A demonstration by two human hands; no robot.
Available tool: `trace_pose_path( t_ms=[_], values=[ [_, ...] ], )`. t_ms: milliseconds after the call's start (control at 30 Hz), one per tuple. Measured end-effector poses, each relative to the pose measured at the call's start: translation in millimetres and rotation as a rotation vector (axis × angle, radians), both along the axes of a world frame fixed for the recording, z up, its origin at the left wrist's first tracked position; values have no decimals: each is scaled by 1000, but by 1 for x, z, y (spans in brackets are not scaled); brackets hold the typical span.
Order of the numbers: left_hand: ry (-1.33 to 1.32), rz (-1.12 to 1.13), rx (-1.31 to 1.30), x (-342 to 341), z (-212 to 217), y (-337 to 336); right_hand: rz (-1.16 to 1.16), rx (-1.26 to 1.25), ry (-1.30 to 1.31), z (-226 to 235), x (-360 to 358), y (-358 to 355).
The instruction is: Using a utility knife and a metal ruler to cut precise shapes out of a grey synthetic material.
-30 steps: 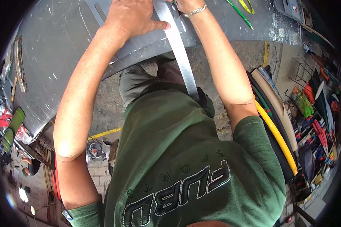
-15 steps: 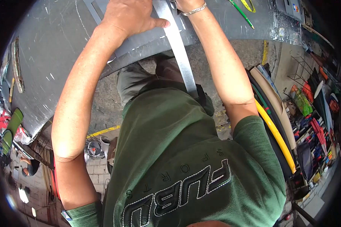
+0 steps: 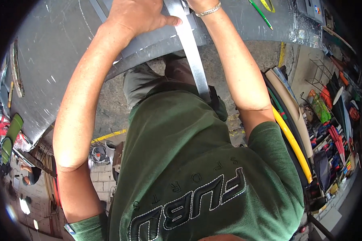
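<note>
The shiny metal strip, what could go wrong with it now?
The metal strip juts past the near edge of the dark table toward the green shirt, so leaning in might bump it and knock it crooked. And the left hand has its thumb over the strip, so a sudden slip could perhaps scrape the skin.

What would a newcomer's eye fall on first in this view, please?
Probably the shiny metal strip, running from the top centre past the edge of the dark tabletop toward the green shirt, with the left hand resting its thumb on it. Next come the yellow curved piece at right and the green pencil at upper right.
</note>
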State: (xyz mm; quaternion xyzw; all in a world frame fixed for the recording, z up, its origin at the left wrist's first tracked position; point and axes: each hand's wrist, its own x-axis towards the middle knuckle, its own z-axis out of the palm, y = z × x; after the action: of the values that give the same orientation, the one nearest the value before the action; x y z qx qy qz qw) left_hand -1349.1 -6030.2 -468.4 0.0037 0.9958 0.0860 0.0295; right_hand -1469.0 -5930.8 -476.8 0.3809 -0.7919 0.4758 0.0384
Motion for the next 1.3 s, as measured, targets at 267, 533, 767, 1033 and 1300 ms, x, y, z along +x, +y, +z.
trace_pose_path(
  t_ms=[267, 533, 767, 1033, 1300],
  values=[
    [-12, 20, 24, 2, 2, 0, 61, 226, -624, 34, 3, -2],
    [-113, 55, 35, -3, 8, 6, 82, -85, 2, -10, -18, -7],
    [-57, 66, 21, 5, -1, 3, 221, -258, -989, 9, -6, -12],
    [-67, 99, -90, -8, 7, 11, 125, -289, -450, -30, -24, -18],
    [-41, 135, -37, -8, 2, 6, 47, -154, -471, 130, -41, 50]
  ],
)
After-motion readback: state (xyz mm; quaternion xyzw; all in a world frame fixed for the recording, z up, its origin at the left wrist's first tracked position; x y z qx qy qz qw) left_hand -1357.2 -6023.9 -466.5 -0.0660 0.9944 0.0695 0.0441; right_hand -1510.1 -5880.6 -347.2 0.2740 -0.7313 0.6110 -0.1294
